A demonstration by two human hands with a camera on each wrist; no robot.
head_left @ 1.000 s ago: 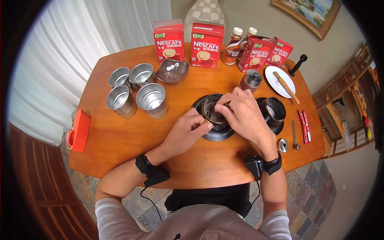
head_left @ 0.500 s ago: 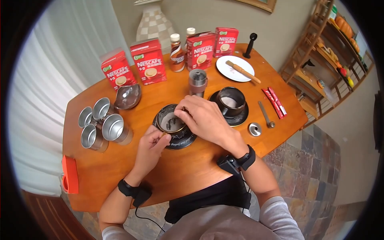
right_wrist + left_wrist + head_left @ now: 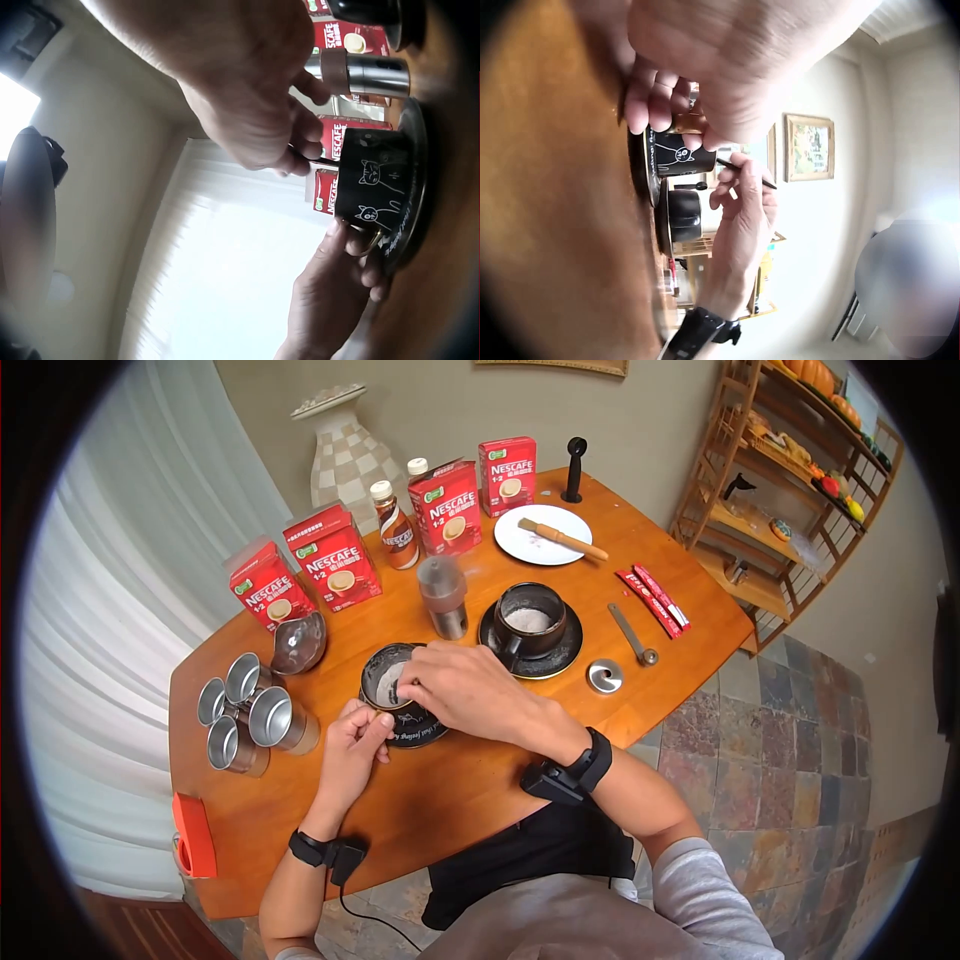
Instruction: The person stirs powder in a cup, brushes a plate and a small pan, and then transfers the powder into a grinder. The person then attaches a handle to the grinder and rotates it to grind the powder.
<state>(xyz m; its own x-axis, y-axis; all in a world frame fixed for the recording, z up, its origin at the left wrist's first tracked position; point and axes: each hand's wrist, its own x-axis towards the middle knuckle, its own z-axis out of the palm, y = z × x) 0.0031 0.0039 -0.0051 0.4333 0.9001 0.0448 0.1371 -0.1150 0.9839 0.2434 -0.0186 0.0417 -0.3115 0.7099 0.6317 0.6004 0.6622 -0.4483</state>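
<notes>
A black cup (image 3: 367,184) with white cat drawings stands on its black saucer (image 3: 418,738). Pale contents show inside. My left hand (image 3: 350,750) pinches the cup's gold-coloured handle (image 3: 370,241) with thumb and fingers. Over the rim, my right hand (image 3: 465,685) pinches a thin dark utensil (image 3: 768,184) that slants into the cup; its lower end is hidden by the cup. To the right, a second black cup (image 3: 533,635) on a black saucer (image 3: 575,645) has pale contents too.
Behind the cups stand a coffee grinder (image 3: 443,598), red Nescafe boxes (image 3: 335,565) and bottles (image 3: 397,530). Metal cups (image 3: 283,722) are at left. Rightward lie a white plate (image 3: 515,538) with a brush (image 3: 575,543), a long-handled scoop (image 3: 630,632), a metal disc (image 3: 605,676) and red sachets (image 3: 655,600).
The head view has turned to the right, so the table appears shifted left and rotated. Both hands stay at the same cup, and the right hand has shifted slightly over its rim.
</notes>
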